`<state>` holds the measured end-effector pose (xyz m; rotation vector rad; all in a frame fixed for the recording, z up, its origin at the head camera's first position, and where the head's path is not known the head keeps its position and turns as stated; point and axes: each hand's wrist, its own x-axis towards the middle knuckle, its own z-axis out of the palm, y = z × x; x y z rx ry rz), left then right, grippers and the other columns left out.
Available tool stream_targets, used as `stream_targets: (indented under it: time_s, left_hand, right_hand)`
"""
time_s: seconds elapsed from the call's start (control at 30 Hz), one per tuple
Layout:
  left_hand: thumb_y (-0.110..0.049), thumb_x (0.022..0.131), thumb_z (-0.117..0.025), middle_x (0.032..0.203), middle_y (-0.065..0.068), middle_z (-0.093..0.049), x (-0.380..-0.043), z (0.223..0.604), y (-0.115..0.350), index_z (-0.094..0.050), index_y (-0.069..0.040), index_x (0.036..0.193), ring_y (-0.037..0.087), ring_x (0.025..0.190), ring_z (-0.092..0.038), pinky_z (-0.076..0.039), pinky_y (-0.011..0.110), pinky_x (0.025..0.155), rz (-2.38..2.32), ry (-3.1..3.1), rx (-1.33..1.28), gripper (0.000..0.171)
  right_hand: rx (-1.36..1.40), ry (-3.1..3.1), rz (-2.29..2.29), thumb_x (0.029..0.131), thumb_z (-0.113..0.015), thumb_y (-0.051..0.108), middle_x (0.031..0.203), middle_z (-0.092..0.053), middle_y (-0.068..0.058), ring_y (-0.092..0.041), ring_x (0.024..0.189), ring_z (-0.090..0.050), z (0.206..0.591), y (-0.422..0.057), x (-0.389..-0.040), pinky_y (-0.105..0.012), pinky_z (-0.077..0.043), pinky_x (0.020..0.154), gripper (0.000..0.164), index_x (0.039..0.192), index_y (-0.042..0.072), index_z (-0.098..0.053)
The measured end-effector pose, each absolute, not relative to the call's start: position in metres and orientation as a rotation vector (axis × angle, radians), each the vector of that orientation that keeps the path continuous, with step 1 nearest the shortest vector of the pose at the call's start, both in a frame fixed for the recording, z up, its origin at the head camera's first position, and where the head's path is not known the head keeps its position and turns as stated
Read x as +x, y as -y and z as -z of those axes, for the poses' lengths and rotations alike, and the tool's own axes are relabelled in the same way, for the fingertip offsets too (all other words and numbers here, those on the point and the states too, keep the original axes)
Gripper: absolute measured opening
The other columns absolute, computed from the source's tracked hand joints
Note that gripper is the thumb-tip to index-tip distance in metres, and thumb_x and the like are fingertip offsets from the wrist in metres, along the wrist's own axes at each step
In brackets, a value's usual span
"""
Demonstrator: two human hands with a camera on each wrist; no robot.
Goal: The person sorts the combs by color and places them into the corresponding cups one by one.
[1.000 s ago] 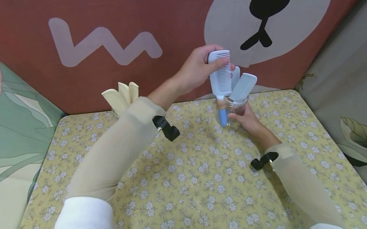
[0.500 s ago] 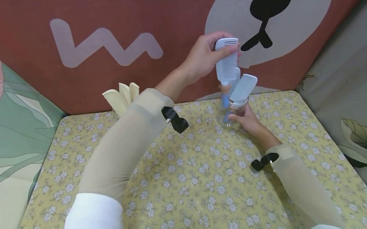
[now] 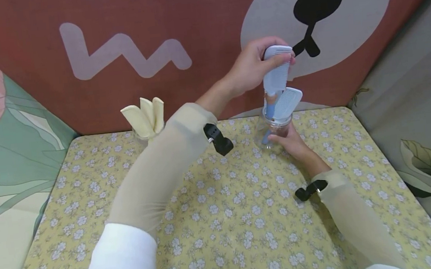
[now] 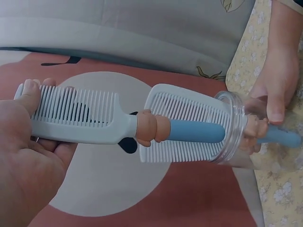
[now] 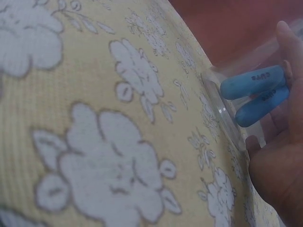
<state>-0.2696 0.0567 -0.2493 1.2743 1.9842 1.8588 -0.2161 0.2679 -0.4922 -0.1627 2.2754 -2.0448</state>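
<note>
My left hand (image 3: 250,68) pinches a pale blue comb (image 4: 78,127) by its toothed head, thumb across the front. The comb hangs upright, with a tan figure-shaped collar (image 4: 151,126) below the teeth. Its blue handle (image 4: 196,131) points down and overlaps the rim of a clear jar (image 3: 260,131) in the left wrist view. My right hand (image 3: 296,143) grips that jar from the right on the table. Another comb (image 3: 290,101) stands tilted in the jar, its head above the rim. Through the jar wall, two blue handles (image 5: 253,82) show in the right wrist view.
Several cream-coloured, rounded strips (image 3: 140,121) stand in a clear container at the back left, partly behind my left forearm. A yellow floral cloth (image 3: 227,220) covers the table. A reddish-brown printed fabric wall (image 3: 211,13) rises right behind its far edge.
My left hand has moved right with the comb, first rising, bringing its handle from in front of the jar to its mouth. The right hand and jar have stayed put.
</note>
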Motion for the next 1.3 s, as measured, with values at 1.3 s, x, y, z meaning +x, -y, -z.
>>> stream_targets:
  time_s: [1.3]
  left_hand:
    - [-0.011,0.101,-0.064,0.112,0.006,-0.073,-0.276,0.288,-0.085,-0.07,-0.002,0.115,0.01,0.104,-0.065,-0.047,0.015,0.09,-1.609,-2.157,1.148,0.018]
  right_hand:
    - [-0.244,-2.255,2.044,0.099,-0.063,0.003,0.167,-0.022,-0.007,-0.032,0.153,-0.019,0.497,-0.27,-0.22,-0.055,-0.015,0.122,0.088,0.162,0.035,-0.011]
